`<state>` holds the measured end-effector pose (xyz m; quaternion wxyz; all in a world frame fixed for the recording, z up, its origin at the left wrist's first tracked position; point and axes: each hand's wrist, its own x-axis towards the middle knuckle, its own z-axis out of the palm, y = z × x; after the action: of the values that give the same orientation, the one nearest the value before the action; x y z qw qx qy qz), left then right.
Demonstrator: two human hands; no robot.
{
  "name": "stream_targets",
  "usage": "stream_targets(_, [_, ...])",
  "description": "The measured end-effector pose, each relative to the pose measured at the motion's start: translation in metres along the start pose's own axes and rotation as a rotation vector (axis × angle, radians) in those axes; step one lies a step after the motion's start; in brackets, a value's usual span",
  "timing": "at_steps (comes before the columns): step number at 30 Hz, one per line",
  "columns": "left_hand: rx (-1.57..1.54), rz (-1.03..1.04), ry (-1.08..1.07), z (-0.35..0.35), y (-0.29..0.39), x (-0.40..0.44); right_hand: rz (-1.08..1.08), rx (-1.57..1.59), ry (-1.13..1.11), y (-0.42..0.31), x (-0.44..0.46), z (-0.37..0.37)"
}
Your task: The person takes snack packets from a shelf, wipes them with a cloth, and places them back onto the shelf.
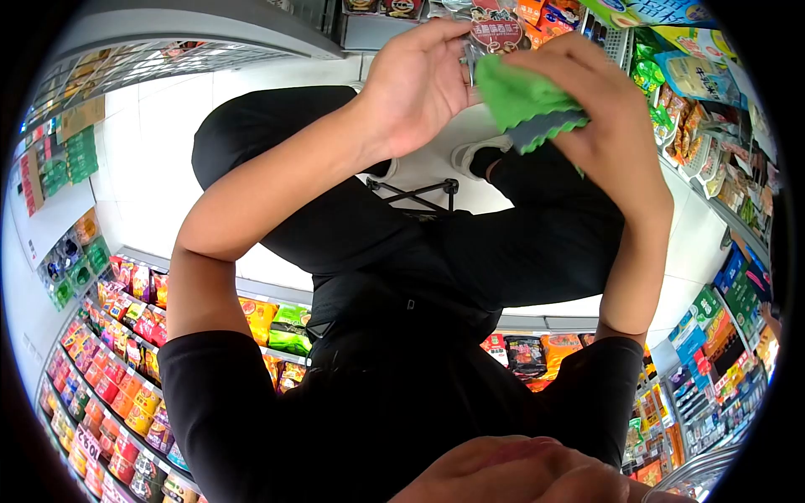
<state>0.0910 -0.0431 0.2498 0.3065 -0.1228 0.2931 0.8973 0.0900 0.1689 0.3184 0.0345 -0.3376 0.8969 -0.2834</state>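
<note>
Between stocked snack shelves (545,322), my cloth work looks underway; I can't tell how much is left.
My right grip (599,105) pinches the green cloth (520,92) (scalloped edge, grey layer) at the packet (506,47). My left grip (411,88) curves beside it, thumb at its edge; whether it pinches, I can't tell. Up front, the packet looks clear and glossy, with a red label (495,27).

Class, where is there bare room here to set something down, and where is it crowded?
Widest is the white floor between the left knee and grey rack; a narrower strip separates the right forearm from the stocked shelf. Crowded: that shelf's packets beside the right hand, and the snack shelves behind.
</note>
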Motion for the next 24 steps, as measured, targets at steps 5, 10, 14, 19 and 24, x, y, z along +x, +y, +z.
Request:
stream_targets(5, [0.044,-0.004,-0.045,-0.001,0.002,-0.001,0.047,0.033,0.030,0.003,0.003,-0.005])
stream_targets(10, [0.111,0.002,-0.022,0.000,-0.003,-0.004,0.081,-0.014,0.072,0.002,0.005,-0.008])
stream_targets(14, [0.263,-0.007,0.000,0.002,-0.007,-0.008,0.034,0.072,0.023,0.003,0.005,-0.008])
stream_targets(19, [0.300,-0.042,-0.047,0.005,-0.006,-0.011,0.045,0.063,0.013,0.004,0.004,-0.009])
stream_targets(24, [0.267,-0.088,-0.039,0.006,-0.003,-0.008,0.062,0.119,-0.028,0.001,0.004,-0.014])
